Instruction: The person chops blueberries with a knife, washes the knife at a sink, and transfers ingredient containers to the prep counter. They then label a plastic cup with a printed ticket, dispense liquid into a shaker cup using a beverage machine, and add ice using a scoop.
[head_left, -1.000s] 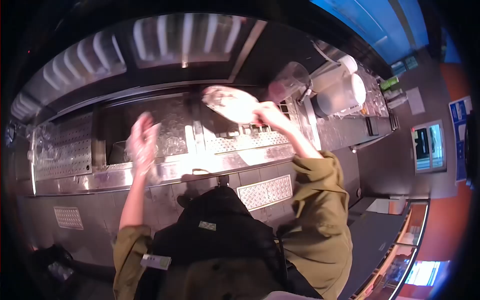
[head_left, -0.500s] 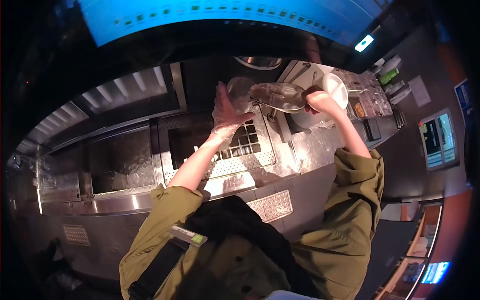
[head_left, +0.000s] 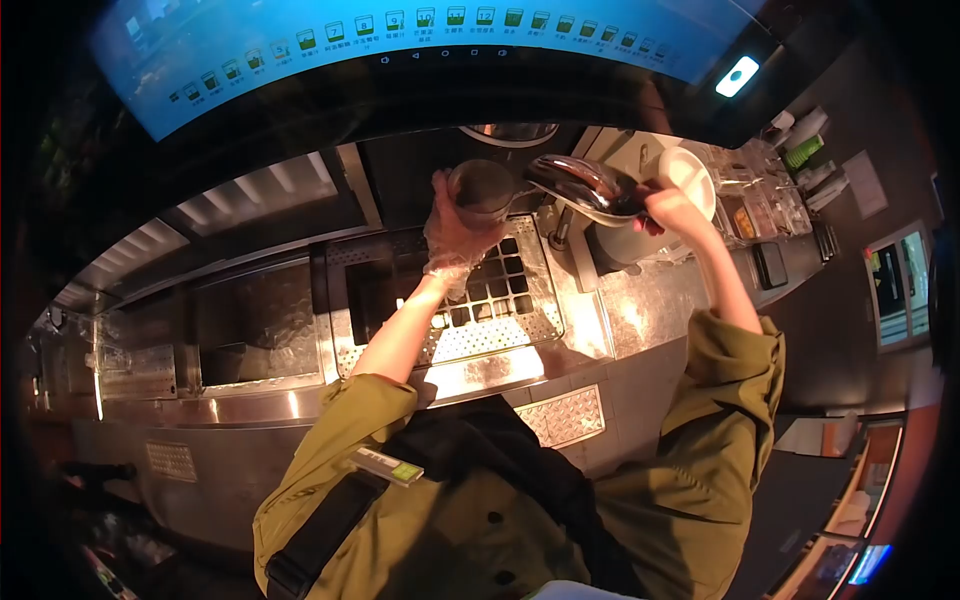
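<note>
My left hand (head_left: 457, 236), in a thin clear plastic glove, is wrapped round a see-through cup (head_left: 483, 188) above the black drain grid (head_left: 503, 285). My right hand (head_left: 672, 208) grips the handle of a shiny metal ice scoop (head_left: 585, 184). The scoop's tip points left toward the cup, a small gap from its rim, and its rounded metal side catches the light. Whether any ice remains in the scoop I cannot tell. What the cup holds is too dim to make out.
A white round tub (head_left: 703, 180) stands behind my right hand. Left of the grid is a sunken bin (head_left: 250, 330) with ice in it. A lit screen (head_left: 440, 30) overhangs the counter. Topping boxes (head_left: 765, 195) sit at the right, near a black phone-like slab (head_left: 770, 265).
My left hand has gone from spread fingers beside the cup to closed round it. The scoop has rolled over and drawn slightly right, away from the cup. The head view has shifted slightly.
</note>
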